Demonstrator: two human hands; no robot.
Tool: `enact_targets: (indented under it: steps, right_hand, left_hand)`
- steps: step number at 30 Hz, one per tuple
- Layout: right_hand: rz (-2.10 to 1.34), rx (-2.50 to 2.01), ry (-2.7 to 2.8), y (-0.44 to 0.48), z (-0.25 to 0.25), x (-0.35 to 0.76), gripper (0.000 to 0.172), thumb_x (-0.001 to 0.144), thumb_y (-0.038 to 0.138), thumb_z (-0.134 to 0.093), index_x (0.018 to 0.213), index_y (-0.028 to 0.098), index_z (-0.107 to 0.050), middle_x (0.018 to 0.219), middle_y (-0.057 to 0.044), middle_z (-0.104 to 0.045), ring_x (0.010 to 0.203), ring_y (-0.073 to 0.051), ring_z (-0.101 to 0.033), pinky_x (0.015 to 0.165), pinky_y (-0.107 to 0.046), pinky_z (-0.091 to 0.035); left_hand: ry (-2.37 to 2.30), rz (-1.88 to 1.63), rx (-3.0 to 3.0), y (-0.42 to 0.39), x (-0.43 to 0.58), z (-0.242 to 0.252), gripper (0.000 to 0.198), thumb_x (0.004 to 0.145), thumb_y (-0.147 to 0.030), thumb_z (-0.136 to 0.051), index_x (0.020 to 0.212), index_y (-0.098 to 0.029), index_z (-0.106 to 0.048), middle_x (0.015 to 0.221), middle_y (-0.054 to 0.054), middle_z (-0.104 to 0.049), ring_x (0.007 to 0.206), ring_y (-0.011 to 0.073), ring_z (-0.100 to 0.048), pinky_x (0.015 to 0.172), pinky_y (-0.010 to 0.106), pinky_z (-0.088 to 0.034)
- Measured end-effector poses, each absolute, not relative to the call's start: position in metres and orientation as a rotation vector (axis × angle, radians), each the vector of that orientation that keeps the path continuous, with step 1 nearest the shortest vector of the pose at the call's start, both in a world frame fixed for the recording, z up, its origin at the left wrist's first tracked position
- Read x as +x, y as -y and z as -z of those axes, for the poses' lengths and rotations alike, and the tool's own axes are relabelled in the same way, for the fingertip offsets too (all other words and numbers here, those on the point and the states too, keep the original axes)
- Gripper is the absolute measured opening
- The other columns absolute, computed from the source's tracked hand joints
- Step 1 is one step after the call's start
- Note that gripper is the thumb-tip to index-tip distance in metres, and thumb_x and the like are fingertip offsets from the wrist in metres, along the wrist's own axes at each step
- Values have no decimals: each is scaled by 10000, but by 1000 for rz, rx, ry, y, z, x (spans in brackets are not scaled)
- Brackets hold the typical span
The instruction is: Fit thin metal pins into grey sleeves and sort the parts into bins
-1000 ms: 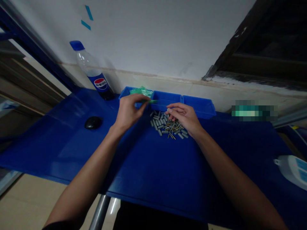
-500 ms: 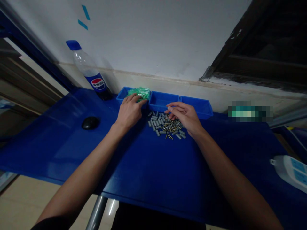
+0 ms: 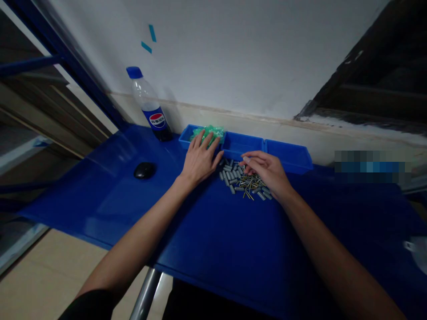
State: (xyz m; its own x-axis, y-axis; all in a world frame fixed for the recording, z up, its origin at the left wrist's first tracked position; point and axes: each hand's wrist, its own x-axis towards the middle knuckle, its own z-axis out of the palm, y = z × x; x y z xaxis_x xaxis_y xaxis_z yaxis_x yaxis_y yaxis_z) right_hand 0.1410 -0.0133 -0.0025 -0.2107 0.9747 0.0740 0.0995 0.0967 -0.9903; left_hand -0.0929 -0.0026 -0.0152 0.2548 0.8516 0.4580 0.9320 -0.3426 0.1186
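Note:
My left hand [image 3: 199, 161] is open, its fingers spread over the left blue bin [image 3: 184, 141] and touching or just above the green clear-plastic packets [image 3: 218, 130] inside it. My right hand [image 3: 267, 171] hovers at the pile of screws [image 3: 251, 181], thumb and fingertips brought together. Whatever may be between those fingertips is too small to make out. Grey plastic wall plugs [image 3: 227, 177] lie around and among the screws, in front of the bins.
A middle blue bin [image 3: 245, 143] and a right blue bin [image 3: 290, 155] continue the row along the wall. A Pepsi bottle [image 3: 153, 106] stands at the back left, with a black computer mouse [image 3: 144, 170] nearer me. A pale object [image 3: 419, 253] is cut off at the right edge.
My view has turned left, so everything sits further right. My left hand's fingers have straightened and spread over the green packets. My right hand keeps its pinch by the screws.

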Motion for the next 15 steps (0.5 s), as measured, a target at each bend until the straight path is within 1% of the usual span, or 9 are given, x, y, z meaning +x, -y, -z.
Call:
enact_targets:
  steps: [2, 5, 8, 11, 13, 15]
  right_hand:
    - [-1257, -1111, 1490, 14, 3, 138, 217, 880, 412, -755, 1005, 235, -764, 904, -82, -817, 696, -199, -701, 682, -392, -535]
    - [-1271, -1099, 1502, 15, 4, 136, 225, 884, 419, -744, 1008, 233, -762, 908, -82, -817, 696, -198, -704, 686, -389, -535]
    - [-1280, -1093, 1484, 15, 6, 136, 235, 878, 415, -747, 1009, 221, -761, 891, -81, -819, 680, -190, -699, 672, -374, -526]
    - [-1285, -1088, 1463, 13, 9, 137, 247, 873, 426, -759, 1004, 217, -762, 892, -80, -823, 675, -185, -697, 664, -365, -521]
    - [-1287, -1078, 1467, 12, 10, 137, 250, 876, 440, -762, 1000, 223, -762, 897, -75, -825, 674, -184, -697, 665, -364, -521]
    - [-1293, -1070, 1478, 12, 11, 137, 246, 881, 446, -762, 1001, 232, -763, 906, -71, -826, 676, -182, -698, 669, -363, -521]
  left_hand:
    - [1695, 639, -2360, -1, -87, 13, 553, 1100, -493, -441, 1569, -210, -517, 1670, 127, -461, 1593, 386, -328, 1290, 580, -327]
    - [1738, 607, -2384, -7, -80, 11, 537, 1102, -503, -430, 1547, -228, -551, 1658, 117, -479, 1569, 399, -368, 1274, 600, -341]
    - [1783, 662, -2366, -13, -79, 11, 535, 1111, -512, -385, 1442, -177, -639, 1605, 142, -534, 1536, 387, -416, 1269, 597, -351]
    - [1786, 742, -2337, -19, -83, 11, 544, 1119, -504, -338, 1238, -138, -723, 1553, 162, -573, 1525, 370, -422, 1277, 580, -347]
    - [1793, 774, -2320, -24, -86, 10, 525, 1120, -497, -336, 1156, -144, -723, 1479, 164, -627, 1492, 360, -460, 1271, 578, -355]
    - [1823, 803, -2276, -28, -87, 10, 489, 1117, -503, -353, 1167, -160, -698, 1390, 162, -678, 1437, 358, -516, 1256, 592, -364]
